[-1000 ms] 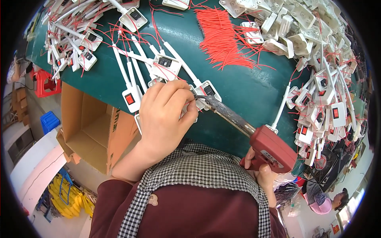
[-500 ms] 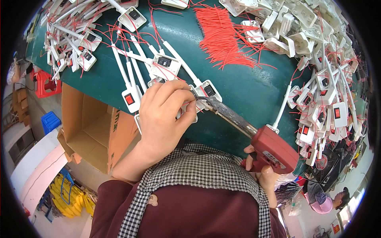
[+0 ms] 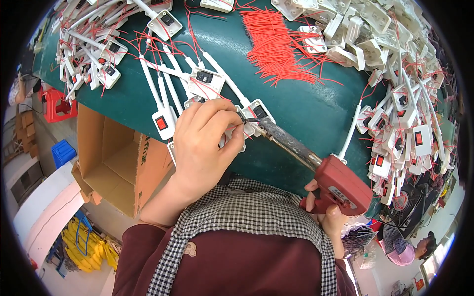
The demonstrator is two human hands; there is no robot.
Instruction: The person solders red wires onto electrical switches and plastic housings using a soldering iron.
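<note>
My right hand (image 3: 332,217) is wrapped round the handle of a red soldering gun (image 3: 342,185). The gun's long grey barrel slants up and left, and its dark tip sits beside my left fingertips. My left hand (image 3: 202,143) is closed in a pinch over a white switch housing; what lies between finger and thumb is too hidden to name, though thin red wire shows close by. Just beyond the fingers lies a white housing with a black switch (image 3: 258,110), joined to a white tube. Another such housing (image 3: 206,83) rests above my knuckles, and one with a red rocker switch (image 3: 162,123) is to the left.
Bundled red wires (image 3: 274,47) lie on the green table (image 3: 237,59). White plastic shells (image 3: 375,29) are heaped at the far right. Wired switch pieces pile up at the right (image 3: 407,133) and far left (image 3: 94,54). An open cardboard box (image 3: 111,163) stands below the table's left edge.
The soldering gun has shifted slightly, its barrel end drawing a little to the right and down. My left hand has stayed almost in place.
</note>
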